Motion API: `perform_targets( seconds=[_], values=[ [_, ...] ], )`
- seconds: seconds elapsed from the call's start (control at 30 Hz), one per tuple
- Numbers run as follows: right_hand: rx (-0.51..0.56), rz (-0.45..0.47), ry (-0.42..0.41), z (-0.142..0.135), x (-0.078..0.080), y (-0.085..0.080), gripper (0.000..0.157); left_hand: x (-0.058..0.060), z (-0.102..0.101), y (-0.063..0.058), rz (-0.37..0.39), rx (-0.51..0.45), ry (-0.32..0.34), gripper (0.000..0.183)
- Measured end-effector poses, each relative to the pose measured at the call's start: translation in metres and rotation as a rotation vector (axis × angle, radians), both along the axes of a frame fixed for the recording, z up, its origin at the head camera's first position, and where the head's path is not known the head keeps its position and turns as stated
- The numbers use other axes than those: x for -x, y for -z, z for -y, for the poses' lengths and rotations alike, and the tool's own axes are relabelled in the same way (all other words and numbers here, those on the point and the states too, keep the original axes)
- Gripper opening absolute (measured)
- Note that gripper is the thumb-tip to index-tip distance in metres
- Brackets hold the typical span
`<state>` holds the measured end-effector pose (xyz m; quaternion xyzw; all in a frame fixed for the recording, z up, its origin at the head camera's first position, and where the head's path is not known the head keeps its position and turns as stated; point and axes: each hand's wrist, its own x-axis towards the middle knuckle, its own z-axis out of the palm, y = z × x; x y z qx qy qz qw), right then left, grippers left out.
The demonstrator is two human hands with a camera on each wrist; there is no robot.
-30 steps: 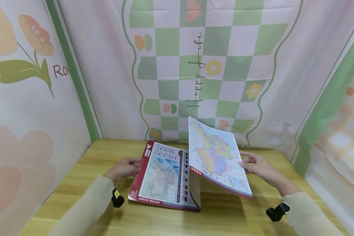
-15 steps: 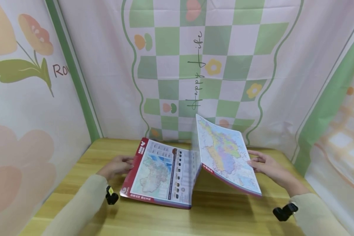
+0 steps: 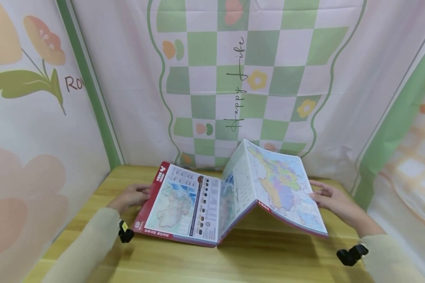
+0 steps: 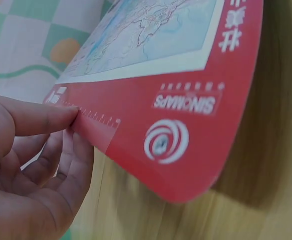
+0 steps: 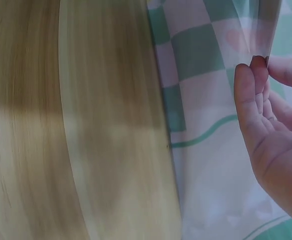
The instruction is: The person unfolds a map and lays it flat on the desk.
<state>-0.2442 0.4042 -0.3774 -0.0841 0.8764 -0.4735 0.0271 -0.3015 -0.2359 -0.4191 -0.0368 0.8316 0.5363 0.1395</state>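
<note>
A folding map with a red border is partly spread in zigzag panels across the table in the head view. Its left panel lies low, the middle panel slopes up to a raised crease, and the colourful right panel slants down from there. My left hand pinches the red left edge; the left wrist view shows thumb and fingers on that border, beside a printed ruler scale and white swirl logo. At the other end, my right hand pinches the right edge, seen edge-on as a thin strip in the right wrist view.
The wooden table runs back to a hanging cloth with green and white checks, close behind the map's raised crease. More printed cloth closes off the left side, and another cloth the right.
Both hands have moved apart, the left one leftward and the right one rightward. The map has opened wider, and its middle panel has come into view between the two outer ones.
</note>
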Motion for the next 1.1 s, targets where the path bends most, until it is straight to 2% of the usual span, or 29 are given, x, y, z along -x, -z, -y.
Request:
perform_targets(
  seconds=[0.23,0.43,0.67,0.9,1.1],
  values=[
    [0.024,0.021,0.016,-0.014,-0.002,0.005,0.069,0.005,0.011,0.003,-0.005,0.047,-0.039,0.051],
    [-0.006,0.022,0.030,-0.021,-0.005,0.010,0.066,0.004,0.018,0.001,-0.002,0.041,-0.087,0.052],
    [0.005,0.020,0.044,-0.030,-0.008,0.017,0.062,0.007,0.025,0.003,0.025,0.033,-0.141,0.054],
    [-0.057,0.049,0.080,-0.041,-0.011,0.026,0.064,0.007,0.033,0.006,-0.002,0.048,-0.140,0.053],
    [-0.095,0.084,0.114,-0.050,-0.011,0.036,0.063,0.010,0.039,0.008,0.001,0.088,-0.194,0.052]
  ],
)
